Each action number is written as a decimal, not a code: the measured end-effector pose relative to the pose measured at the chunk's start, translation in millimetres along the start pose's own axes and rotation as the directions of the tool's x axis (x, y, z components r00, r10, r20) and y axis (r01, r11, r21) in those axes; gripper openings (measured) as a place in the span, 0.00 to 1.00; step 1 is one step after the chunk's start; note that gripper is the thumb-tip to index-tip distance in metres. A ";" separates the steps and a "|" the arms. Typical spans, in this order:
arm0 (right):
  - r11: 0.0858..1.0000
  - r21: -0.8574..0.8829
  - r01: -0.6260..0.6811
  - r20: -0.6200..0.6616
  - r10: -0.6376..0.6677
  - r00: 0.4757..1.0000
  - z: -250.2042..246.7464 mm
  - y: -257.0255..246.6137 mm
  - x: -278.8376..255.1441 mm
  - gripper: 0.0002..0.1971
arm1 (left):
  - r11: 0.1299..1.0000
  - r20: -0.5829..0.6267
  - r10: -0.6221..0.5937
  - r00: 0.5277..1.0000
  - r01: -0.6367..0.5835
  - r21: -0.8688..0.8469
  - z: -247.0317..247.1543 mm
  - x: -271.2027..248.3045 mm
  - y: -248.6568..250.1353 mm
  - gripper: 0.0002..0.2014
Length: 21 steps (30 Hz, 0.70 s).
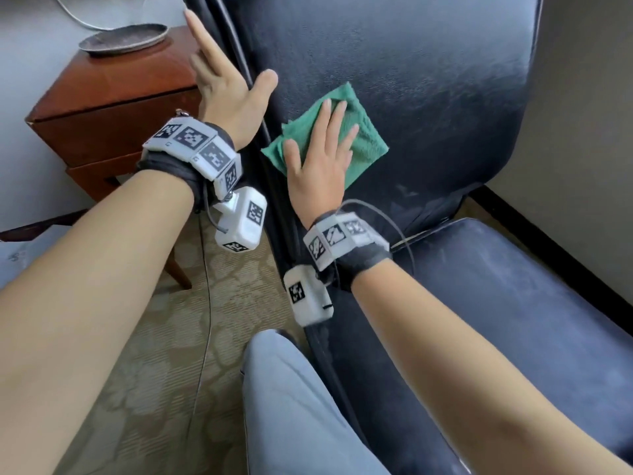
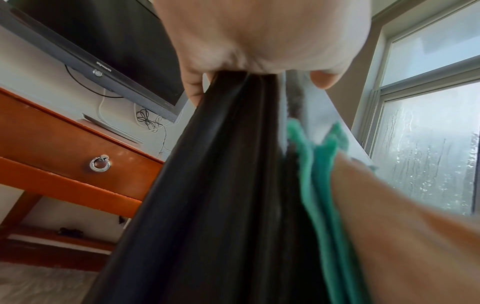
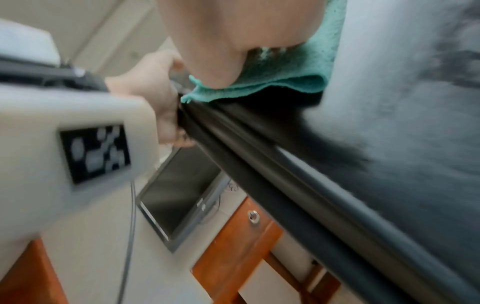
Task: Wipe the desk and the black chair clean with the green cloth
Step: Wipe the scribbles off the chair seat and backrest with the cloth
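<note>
The black chair (image 1: 411, 63) fills the right half of the head view, its upright back facing me and its seat (image 1: 513, 286) below. The folded green cloth (image 1: 366, 132) lies flat against the lower left of the chair back. My right hand (image 1: 318, 135) presses on the cloth with straight, spread fingers. My left hand (image 1: 229, 90) grips the left edge of the chair back, thumb on the front, index finger pointing up, the other fingers hidden behind. The left wrist view shows that edge (image 2: 233, 144) running into my palm. The wooden desk (image 1: 113, 97) stands at the left.
A dark oval plate (image 1: 123, 37) sits on the desk top. A monitor (image 2: 103, 41) hangs on the wall above the desk, cables under it. A window (image 2: 428, 123) is behind the chair. My knee in light trousers (image 1: 301, 406) is beside the seat, over patterned carpet (image 1: 154, 354).
</note>
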State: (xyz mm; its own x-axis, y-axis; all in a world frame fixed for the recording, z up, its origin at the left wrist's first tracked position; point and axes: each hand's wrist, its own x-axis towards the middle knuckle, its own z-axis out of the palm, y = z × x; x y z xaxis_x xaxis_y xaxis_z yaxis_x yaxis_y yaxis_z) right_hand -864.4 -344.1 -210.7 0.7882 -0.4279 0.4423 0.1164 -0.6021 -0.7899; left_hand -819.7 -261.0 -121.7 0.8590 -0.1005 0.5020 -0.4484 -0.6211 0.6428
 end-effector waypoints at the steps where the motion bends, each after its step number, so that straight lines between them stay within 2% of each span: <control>1: 1.000 0.015 0.012 -0.013 -0.012 1.000 -2.8 -2.9 7.0 0.34 | 1.000 0.001 -0.005 1.000 0.005 -0.003 0.0 -0.1 0.4 0.46; 5: 1.000 0.013 0.005 -0.026 -0.004 1.000 -3.4 21.1 -6.0 0.34 | 0.999 -0.005 -0.029 1.000 0.029 -0.019 0.9 0.7 -0.7 0.47; 10: 0.964 0.066 -0.258 0.040 0.256 0.966 -0.4 82.4 -44.2 0.34 | 0.998 -0.031 -0.055 0.998 0.055 -0.022 5.4 -0.5 1.5 0.46; 13: 0.867 0.188 -0.462 0.085 0.454 0.887 1.7 101.5 -57.5 0.34 | 0.999 -0.060 -0.042 0.997 0.041 -0.017 8.1 0.9 0.8 0.46; 16: 0.696 0.344 -0.630 0.190 0.605 0.773 9.0 92.6 -62.9 0.32 | 1.000 -0.102 0.012 0.995 -0.015 -0.028 10.6 4.0 -4.6 0.47; 18: 0.614 0.406 -0.677 0.227 0.650 0.725 17.0 78.2 -64.3 0.31 | 0.999 -0.112 0.030 0.993 -0.032 -0.020 12.5 5.9 -7.4 0.47; 21: 0.559 0.451 -0.695 0.250 0.669 0.700 27.6 60.1 -70.0 0.31 | 0.999 -0.121 0.045 0.992 -0.045 0.006 15.1 7.7 -9.9 0.48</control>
State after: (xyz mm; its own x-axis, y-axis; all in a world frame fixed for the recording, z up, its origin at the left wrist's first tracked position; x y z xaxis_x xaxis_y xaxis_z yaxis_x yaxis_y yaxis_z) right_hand -895.9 -331.7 -300.9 0.7809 -0.5337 -0.3245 -0.2100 0.2649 -0.9411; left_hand -804.9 -267.3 -132.9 0.8017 -0.0339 0.5967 -0.4848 -0.6209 0.6160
